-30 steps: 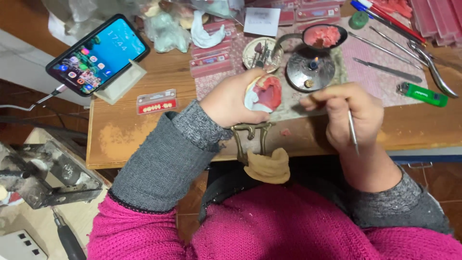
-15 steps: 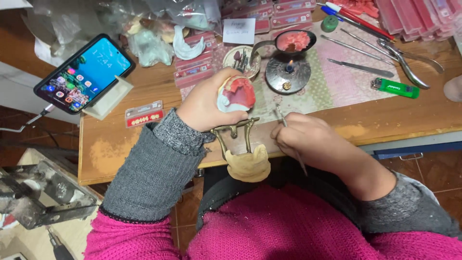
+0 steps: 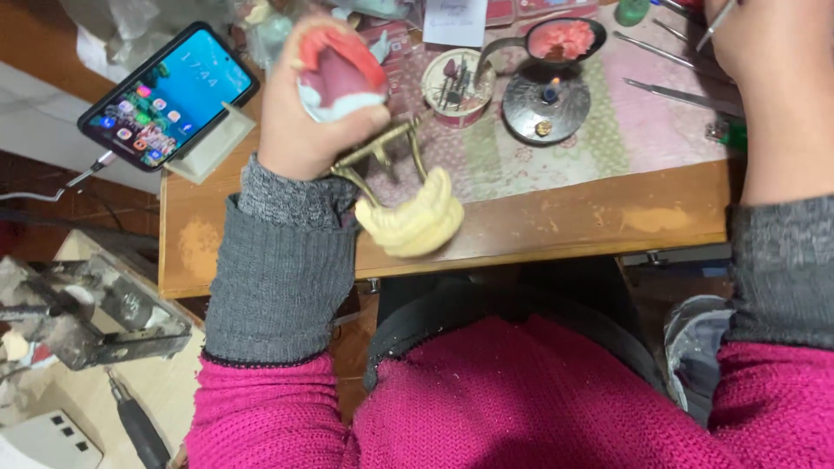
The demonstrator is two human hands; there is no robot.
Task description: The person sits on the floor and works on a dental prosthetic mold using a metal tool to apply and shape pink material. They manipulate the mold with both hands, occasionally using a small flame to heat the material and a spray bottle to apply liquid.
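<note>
A wooden workbench [image 3: 556, 227] is seen from above, with a patterned pink-and-green mat [image 3: 599, 130] spread over its far half. A smartphone [image 3: 168, 94] with a lit screen is propped on a pale stand [image 3: 213, 143] at the bench's left end. On the mat a small burner [image 3: 546, 104] with a tiny flame is set, a spoon of pink wax [image 3: 563, 39] is rested just above it, and a round tin of small burs [image 3: 458, 87] stands just beside it on the left. A brass-coloured articulator [image 3: 382, 161] is gripped in the left hand [image 3: 317, 122], whose fingers are curled tightly around the upper cast carrying a pink wax denture [image 3: 343, 65]; the pale yellow plaster cast [image 3: 413, 217] hangs from the frame's lower end, out over the bench edge. The right hand [image 3: 769, 52] is raised at the far right with its fingers closed on a thin metal instrument [image 3: 717, 22], though the exact grip is partly cut off by the frame. It is judged that the hanging cast could be knocked against the bench edge if the articulator were tilted further, and that the wax could be softened or a sleeve [image 3: 282, 252] scorched should either be brought too near the flame.
</note>
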